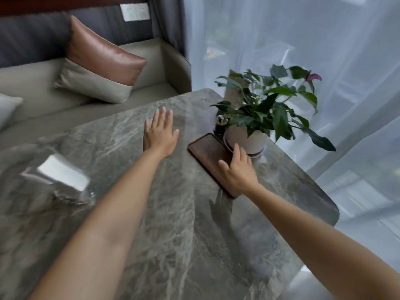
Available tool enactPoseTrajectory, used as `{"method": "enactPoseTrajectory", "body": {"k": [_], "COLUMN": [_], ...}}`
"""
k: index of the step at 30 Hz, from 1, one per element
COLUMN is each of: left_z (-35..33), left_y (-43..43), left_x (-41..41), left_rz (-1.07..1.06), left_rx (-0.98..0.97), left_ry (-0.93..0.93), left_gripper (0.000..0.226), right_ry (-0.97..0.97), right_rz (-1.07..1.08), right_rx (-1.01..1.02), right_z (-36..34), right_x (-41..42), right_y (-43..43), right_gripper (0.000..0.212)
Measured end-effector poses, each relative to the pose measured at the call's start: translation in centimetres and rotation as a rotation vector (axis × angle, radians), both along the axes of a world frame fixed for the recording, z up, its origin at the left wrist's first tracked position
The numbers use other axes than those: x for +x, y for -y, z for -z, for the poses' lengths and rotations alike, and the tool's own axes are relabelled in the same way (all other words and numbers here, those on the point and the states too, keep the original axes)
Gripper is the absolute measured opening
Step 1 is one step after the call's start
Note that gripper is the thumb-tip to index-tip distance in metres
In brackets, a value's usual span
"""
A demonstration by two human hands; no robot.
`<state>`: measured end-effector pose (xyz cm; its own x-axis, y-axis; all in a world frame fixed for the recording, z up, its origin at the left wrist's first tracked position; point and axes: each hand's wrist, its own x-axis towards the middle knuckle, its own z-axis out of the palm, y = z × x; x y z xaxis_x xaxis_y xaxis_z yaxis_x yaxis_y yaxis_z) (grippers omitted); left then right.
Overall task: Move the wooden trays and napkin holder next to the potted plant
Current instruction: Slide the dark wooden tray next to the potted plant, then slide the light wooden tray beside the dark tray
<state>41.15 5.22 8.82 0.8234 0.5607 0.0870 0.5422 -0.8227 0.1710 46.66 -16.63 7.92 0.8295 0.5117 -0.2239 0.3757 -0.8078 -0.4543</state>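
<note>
A dark wooden tray (207, 151) lies flat on the grey marble table (164, 224), touching the base of a white pot holding a green plant (246, 137). My right hand (238, 169) rests on the tray's near end, fingers spread toward the pot. My left hand (160, 133) hovers flat over the table to the left of the tray, fingers apart, holding nothing. A small dark object with a shiny top (221, 124) stands behind the tray beside the pot. A pale wooden piece (234, 89) rises behind the plant, partly hidden by leaves.
A blurred clear holder with white paper (62, 176) sits at the table's left. A beige sofa (32, 87) with a brown-and-beige cushion (99, 63) runs behind the table. Sheer curtains (324, 50) hang on the right, close to the table's edge.
</note>
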Motion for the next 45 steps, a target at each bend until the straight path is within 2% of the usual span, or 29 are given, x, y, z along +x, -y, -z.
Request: {"method": "enactPoseTrajectory", "body": {"k": [8,15,20,27,34,40,45], "left_z": [-4.5,-5.3,-3.5,2.1,6.7,8.3,9.3], "left_y": [-4.7,-8.0,-8.1,-4.7,0.7,3.6,4.6], "left_x": [-14.1,-28.1,-37.9,-50.1,-55.6,-56.7,-56.6], "left_rz": [-0.113,-0.307,-0.483,-0.822,-1.135,-1.288,-1.333], "left_rx": [0.114,0.122,0.037,-0.218,-0.373,-0.463,-0.497], "left_ry": [0.032,-0.017,-0.077,-0.08,-0.065,0.026,0.01], "left_gripper": [0.063,0.063,0.062,0.062,0.063,0.047,0.038], "right_ry": [0.282,0.366,0.366,0.299,0.192,0.14,0.091], "right_rz": [-0.281,-0.523,-0.684,-0.883,-1.069,-1.097,-1.083], "right_rx": [0.013,0.017,0.036,-0.021,-0.108,-0.216,-0.294], "right_z": [-5.6,-7.2,-6.8,-3.7,1.0,4.7,6.4], "right_x": [-7.9,-17.9,-25.3,-34.2,-39.9,-41.7,-42.3], "right_y": [-8.9,-15.9,-20.0,-24.5,-26.5,-27.9,-29.7], "right_gripper": [0.075,0.075,0.075,0.076,0.075,0.071,0.068]}}
